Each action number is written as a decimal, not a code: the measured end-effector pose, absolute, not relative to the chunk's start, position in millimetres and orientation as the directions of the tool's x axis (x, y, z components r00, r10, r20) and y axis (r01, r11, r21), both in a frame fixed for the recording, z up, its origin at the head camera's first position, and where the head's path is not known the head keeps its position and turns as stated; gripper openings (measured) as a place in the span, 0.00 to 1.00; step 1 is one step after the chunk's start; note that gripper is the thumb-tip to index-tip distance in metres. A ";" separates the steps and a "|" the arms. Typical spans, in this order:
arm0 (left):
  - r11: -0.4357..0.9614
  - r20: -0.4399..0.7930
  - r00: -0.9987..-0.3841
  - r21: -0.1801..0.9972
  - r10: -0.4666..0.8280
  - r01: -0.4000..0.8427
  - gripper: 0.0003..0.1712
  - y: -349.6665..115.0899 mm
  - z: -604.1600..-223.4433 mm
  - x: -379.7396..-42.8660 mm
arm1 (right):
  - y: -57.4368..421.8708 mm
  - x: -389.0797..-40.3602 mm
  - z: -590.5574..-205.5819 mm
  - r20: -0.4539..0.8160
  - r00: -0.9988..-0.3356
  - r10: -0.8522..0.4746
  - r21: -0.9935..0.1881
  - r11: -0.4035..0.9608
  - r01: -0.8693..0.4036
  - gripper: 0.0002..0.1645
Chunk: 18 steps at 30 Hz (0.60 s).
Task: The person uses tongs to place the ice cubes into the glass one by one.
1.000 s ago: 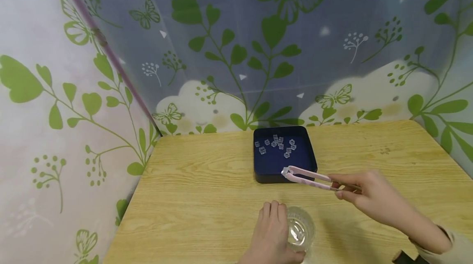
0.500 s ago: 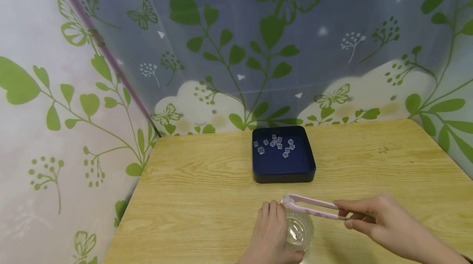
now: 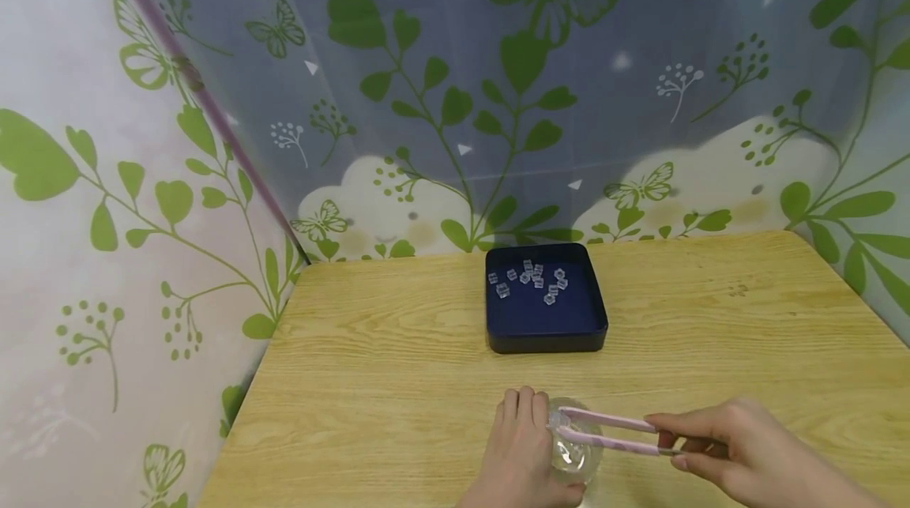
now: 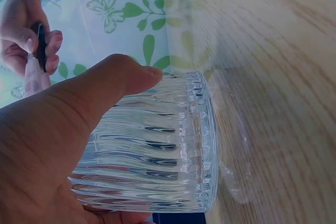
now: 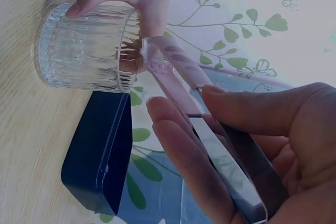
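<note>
My left hand (image 3: 517, 445) grips a ribbed clear glass (image 4: 157, 145) that stands upright on the table, thumb on one side and fingers round the other. My right hand (image 3: 739, 445) holds pink-tipped metal tongs (image 3: 618, 443) between thumb and fingers. At their tips is a small clear piece (image 3: 554, 419), just over the glass's rim, beside the left fingers. In the right wrist view, the pink tongs' arms (image 5: 176, 90) reach to the mouth of the glass. Behind, a dark blue square tray (image 3: 547, 344) contains several small clear pieces (image 3: 538, 272).
The light wood-grain table (image 3: 370, 366) extends to both sides of the tray and hands. A patterned cloth backdrop (image 3: 426, 97) closes off its back edge, and another patterned panel (image 3: 142, 255) stands along the left.
My right hand has brought the tongs and the clear piece from the tray's front edge toward me, to the rim of the glass. The left hand keeps its grip on the glass.
</note>
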<state>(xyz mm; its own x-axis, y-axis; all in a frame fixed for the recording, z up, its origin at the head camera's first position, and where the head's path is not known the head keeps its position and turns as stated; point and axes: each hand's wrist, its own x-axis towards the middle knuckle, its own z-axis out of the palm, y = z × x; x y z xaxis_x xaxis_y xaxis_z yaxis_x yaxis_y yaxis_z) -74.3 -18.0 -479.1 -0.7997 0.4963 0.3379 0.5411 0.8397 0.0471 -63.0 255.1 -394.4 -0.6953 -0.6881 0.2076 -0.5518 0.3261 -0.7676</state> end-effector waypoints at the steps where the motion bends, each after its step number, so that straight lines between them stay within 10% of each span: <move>1: 0.838 0.339 -0.800 0.053 0.496 0.543 0.58 -17.8 -479.2 -74.4 | 255.2 -63.1 -394.6 0.204 -0.696 -0.689 -0.769 0.327 -0.549 0.22; 18: 0.837 0.327 -0.803 0.062 0.497 0.544 0.57 -17.5 -478.1 -74.8 | 255.8 -62.8 -398.1 0.240 -0.687 -0.686 -0.753 0.315 -0.578 0.28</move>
